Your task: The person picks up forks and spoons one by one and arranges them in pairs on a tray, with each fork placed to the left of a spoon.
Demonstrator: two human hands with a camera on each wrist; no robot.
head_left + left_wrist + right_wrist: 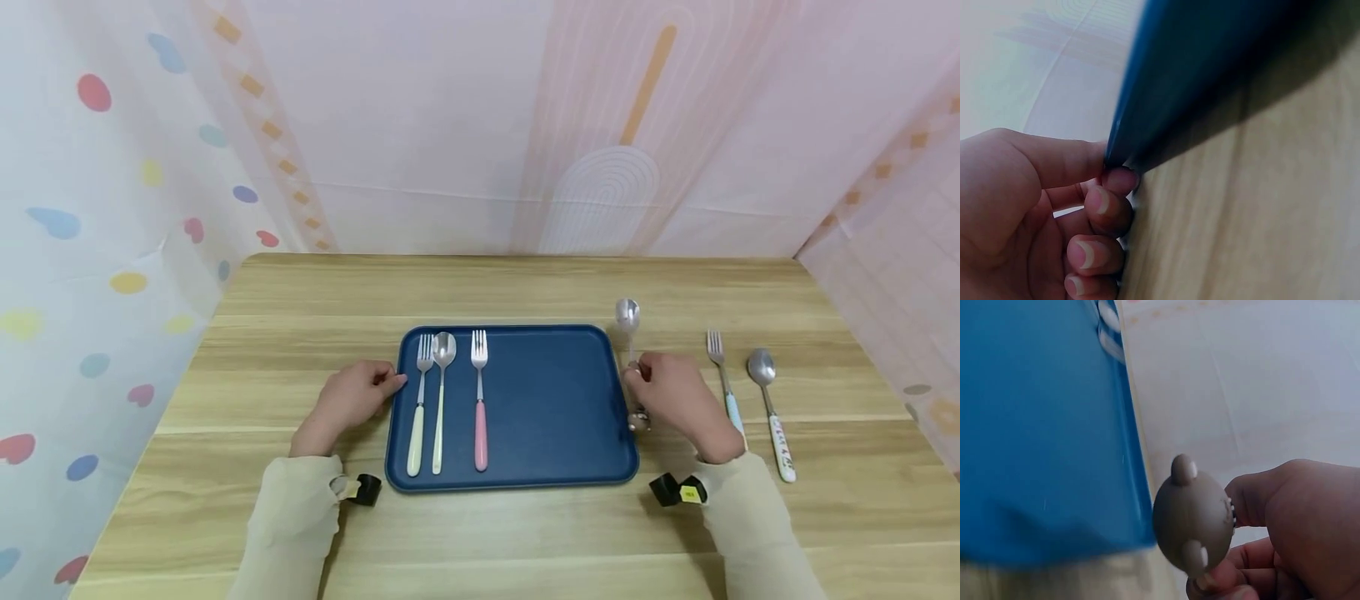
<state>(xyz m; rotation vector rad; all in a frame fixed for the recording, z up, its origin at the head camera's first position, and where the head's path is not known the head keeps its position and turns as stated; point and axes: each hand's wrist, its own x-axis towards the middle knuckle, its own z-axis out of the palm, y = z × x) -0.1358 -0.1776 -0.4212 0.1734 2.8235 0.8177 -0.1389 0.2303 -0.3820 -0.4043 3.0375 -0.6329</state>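
Observation:
A dark blue tray (555, 400) lies on the table. My left hand (354, 396) pinches its left rim between thumb and fingers, as the left wrist view shows. At the tray's right edge my right hand (673, 396) grips a spoon (627, 314) by its handle. The bowl points to the far side, and the handle ends in a brown animal head with two small ears (1191, 519). On the tray's left part lie a cream-handled fork (416, 408), a cream-handled spoon (440, 400) and, a little apart, a pink-handled fork (480, 417).
Right of my right hand lie a fork with a light blue handle (723, 375), partly hidden by the wrist, and a spoon with a patterned white handle (772, 408). The wooden table (510, 542) ends at a patterned curtain (427, 125) behind and at the sides.

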